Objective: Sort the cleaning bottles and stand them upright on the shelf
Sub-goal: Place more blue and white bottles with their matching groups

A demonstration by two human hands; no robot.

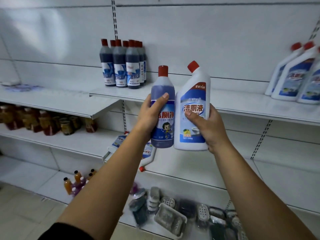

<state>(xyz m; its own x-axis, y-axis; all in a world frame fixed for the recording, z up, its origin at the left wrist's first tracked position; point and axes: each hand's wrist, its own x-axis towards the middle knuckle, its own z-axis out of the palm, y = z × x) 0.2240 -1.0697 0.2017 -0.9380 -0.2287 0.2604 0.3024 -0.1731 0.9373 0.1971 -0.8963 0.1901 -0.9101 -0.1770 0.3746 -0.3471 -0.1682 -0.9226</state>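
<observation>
Though held up before the white metal shelf (242, 105), neither is set down yet.
Fingers (163, 97) of the left hand (149, 116) wrap the round blue plastic bottle (161, 87), those of the right hand (207, 127) the white angled-neck bottle (194, 90), both red-capped; smooth, liquid-heavy I'd guess, so mid-body grips suit.

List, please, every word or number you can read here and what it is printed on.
"洁厕净": blue bottle in the left hand; first character partly covered by that hand.
"洁厕液": white bottle in the right hand.
"全新升级": red band on that white bottle, somewhat blurred.
"洁厕": front dark bottle on the shelf; the rest is cut off.
Too blurred: the fine print, and the labels of the white bottles at far right.
</observation>
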